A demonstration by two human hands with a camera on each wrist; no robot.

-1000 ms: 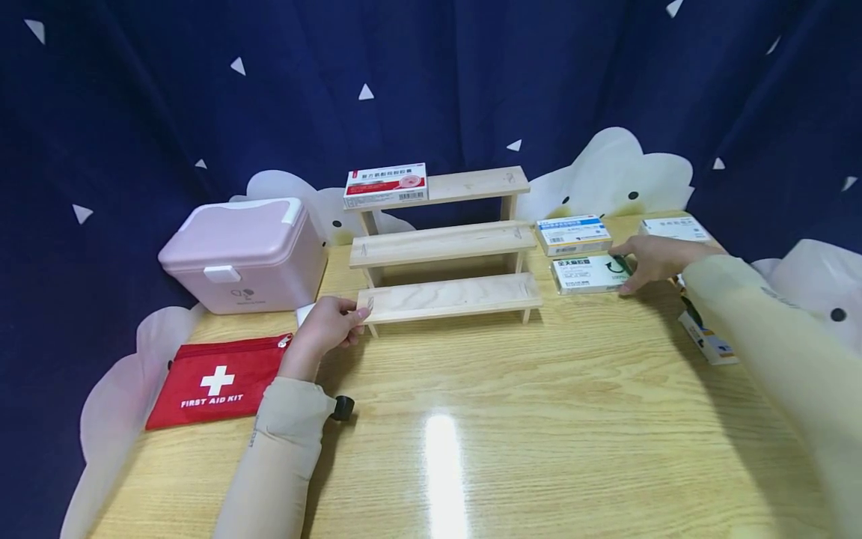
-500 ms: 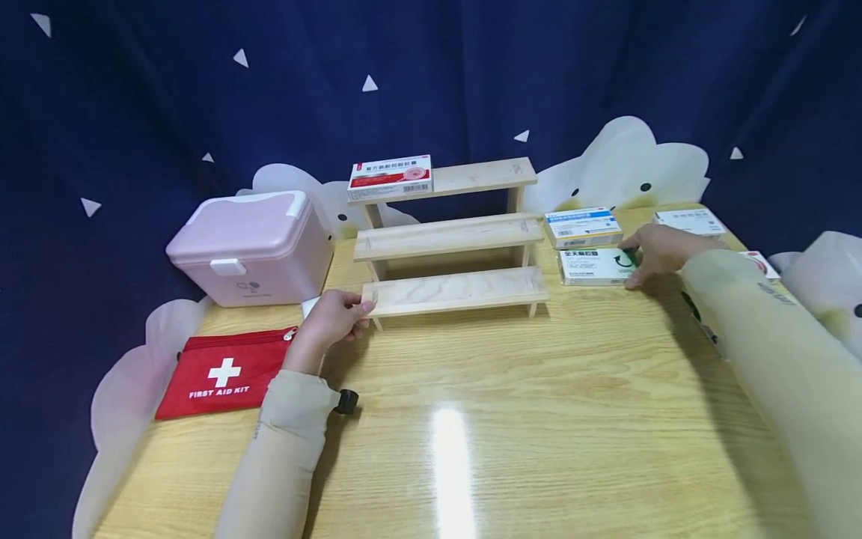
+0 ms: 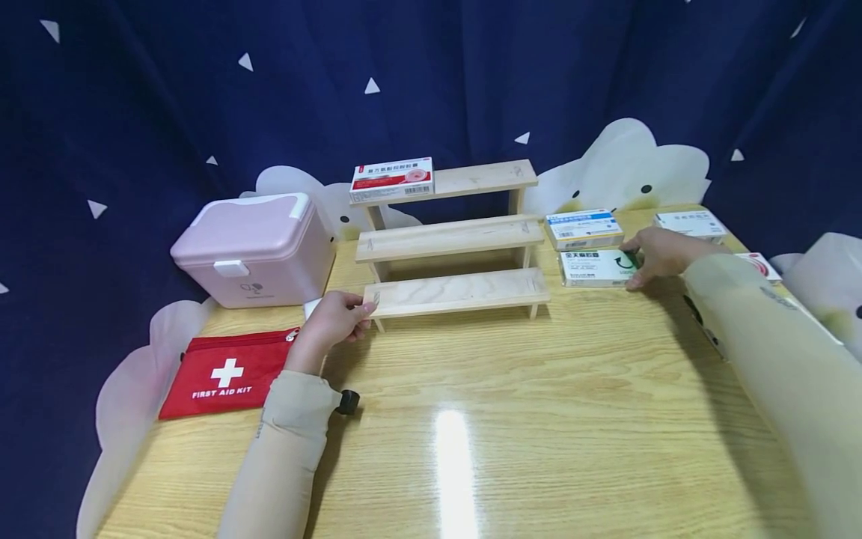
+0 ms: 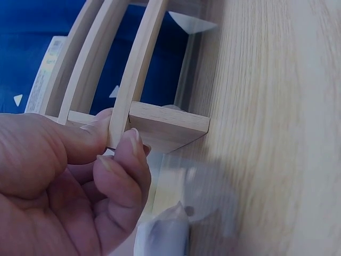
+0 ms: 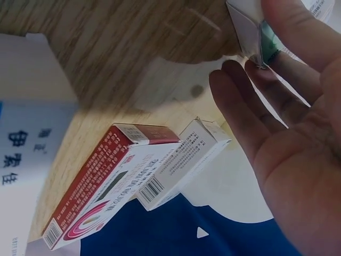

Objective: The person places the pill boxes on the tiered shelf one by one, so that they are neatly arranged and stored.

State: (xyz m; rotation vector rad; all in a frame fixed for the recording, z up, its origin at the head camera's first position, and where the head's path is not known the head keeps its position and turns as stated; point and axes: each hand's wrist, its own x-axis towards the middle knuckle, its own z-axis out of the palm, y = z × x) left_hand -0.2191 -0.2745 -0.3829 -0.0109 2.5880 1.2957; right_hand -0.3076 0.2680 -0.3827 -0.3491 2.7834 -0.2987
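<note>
My left hand [image 3: 337, 318] pinches the left end of the lowest step of a three-tier wooden shelf [image 3: 458, 292]. In the left wrist view, the thumb and fingertips hold the board's end [image 4: 121, 120] beside its leg. To the right of the shelf, my right hand [image 3: 663, 253] grips the right end of a white-and-green medicine box [image 3: 592, 269] lying on the table, thumb at the near edge and fingers at the far edge. Directly behind that box lies a blue-and-white medicine box [image 3: 584, 229]. A red-and-white medicine box [image 3: 393, 180] lies on the top step, at the left.
A pink lidded case [image 3: 245, 254] and a red first aid pouch [image 3: 229, 374] are on the left. Beyond my right hand lie a white medicine box [image 3: 690, 223] and a red-swirl box [image 5: 109, 184]. Another box [image 5: 32, 149] shows at the right wrist view's edge. A curtain [image 3: 431, 67] hangs behind.
The head view has shifted slightly, moving everything a little in the frame. Both hands stay at the same places, the left on the shelf and the right on the white-and-green box.
</note>
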